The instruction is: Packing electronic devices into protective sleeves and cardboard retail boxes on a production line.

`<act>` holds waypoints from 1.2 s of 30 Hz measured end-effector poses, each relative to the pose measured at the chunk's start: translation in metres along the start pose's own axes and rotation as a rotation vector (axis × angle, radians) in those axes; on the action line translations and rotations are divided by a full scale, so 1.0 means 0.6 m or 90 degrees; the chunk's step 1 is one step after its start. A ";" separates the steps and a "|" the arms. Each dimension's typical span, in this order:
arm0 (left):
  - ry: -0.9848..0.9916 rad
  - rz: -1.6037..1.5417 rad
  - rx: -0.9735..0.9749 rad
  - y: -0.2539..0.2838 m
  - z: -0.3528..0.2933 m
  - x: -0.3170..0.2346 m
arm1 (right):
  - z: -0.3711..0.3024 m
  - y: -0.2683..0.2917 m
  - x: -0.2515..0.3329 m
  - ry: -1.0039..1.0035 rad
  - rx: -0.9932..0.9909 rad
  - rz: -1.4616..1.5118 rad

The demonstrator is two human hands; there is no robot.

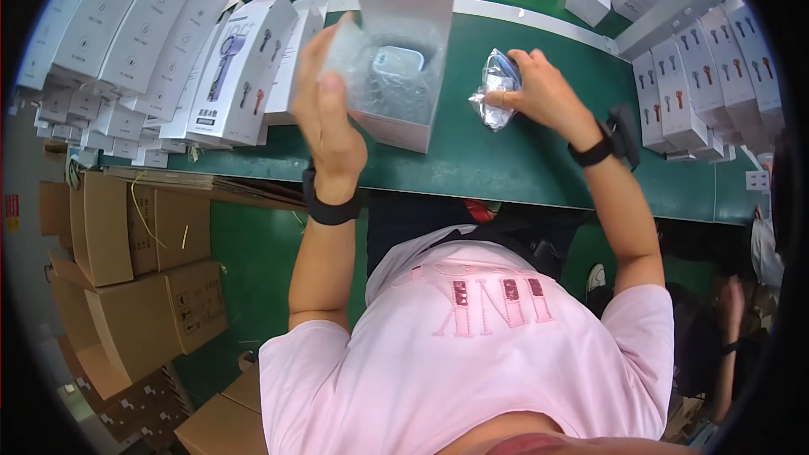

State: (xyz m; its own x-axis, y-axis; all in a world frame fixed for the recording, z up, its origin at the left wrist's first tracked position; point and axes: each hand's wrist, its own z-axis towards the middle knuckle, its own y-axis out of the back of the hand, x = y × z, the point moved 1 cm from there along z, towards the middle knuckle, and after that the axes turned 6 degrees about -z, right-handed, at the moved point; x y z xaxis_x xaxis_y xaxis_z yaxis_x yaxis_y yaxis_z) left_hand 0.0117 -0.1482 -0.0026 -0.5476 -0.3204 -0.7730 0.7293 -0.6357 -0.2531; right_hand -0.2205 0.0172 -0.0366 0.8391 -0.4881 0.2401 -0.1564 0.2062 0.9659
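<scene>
An open white box (pixel 392 131) stands on the green table in front of me, its lid flap raised at the back. Inside it lies a light blue object (pixel 399 61) among clear bubble wrap (pixel 375 97). My left hand (pixel 324 114) holds the box's left side, thumb toward me and fingers partly hidden behind the edge. To the right of the box, my right hand (pixel 539 93) grips a crinkled silver foil packet (pixel 499 101) between thumb and fingers, just over the tabletop. Something blue shows at the packet's upper edge, and I cannot make out its kind.
Stacked white boxes (pixel 126 25) fill the table's left side, one with a handheld fan pictured (pixel 240 67). More printed boxes (pixel 704 67) line the right side. Brown cartons (pixel 139 286) stand on the floor at left. Another person's arm (pixel 730 329) shows at lower right.
</scene>
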 end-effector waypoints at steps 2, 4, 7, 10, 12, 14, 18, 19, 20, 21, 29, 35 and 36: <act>0.125 -0.317 0.098 -0.008 0.001 0.009 | -0.011 -0.002 0.016 0.016 0.044 0.193; 0.139 -0.239 0.160 0.005 0.006 0.001 | -0.004 0.024 0.005 -0.015 0.095 0.233; 0.210 -0.115 0.190 0.009 0.018 -0.030 | -0.003 0.169 0.056 0.027 -0.146 0.574; 0.270 -0.078 0.144 -0.018 0.012 -0.048 | -0.031 0.276 0.134 0.161 -0.291 0.646; 0.192 -0.016 0.134 -0.027 0.003 -0.041 | -0.047 0.283 0.221 0.295 -0.221 0.368; 0.075 0.136 0.153 -0.011 -0.019 -0.028 | -0.009 0.247 0.256 0.530 -0.238 0.119; 0.267 -0.214 0.053 -0.019 -0.020 -0.036 | -0.001 0.219 0.249 0.528 -0.168 -0.088; 0.267 -0.216 0.051 -0.017 -0.019 -0.033 | -0.001 0.216 0.247 0.542 -0.140 -0.158; 0.248 -0.301 0.091 -0.016 -0.015 -0.030 | -0.005 0.217 0.251 0.542 -0.138 -0.161; 0.228 -0.385 0.132 -0.015 -0.013 -0.028 | -0.013 0.219 0.257 0.546 -0.095 -0.148; 0.204 -0.315 0.125 -0.010 -0.020 -0.016 | -0.038 0.248 0.255 0.626 0.094 -0.173; 0.152 -0.367 0.118 -0.005 -0.023 -0.010 | 0.069 0.232 0.332 0.551 0.646 -0.366; 0.162 -0.389 0.080 -0.005 -0.025 -0.009 | 0.079 0.228 0.327 0.512 0.612 -0.268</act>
State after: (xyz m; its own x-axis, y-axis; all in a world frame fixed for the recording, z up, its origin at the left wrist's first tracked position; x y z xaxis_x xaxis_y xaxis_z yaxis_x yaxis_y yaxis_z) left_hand 0.0188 -0.1339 -0.0065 -0.7212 0.2884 -0.6299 0.2579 -0.7321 -0.6305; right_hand -0.1022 -0.0905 0.1475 0.9352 0.3379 0.1057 0.1647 -0.6795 0.7150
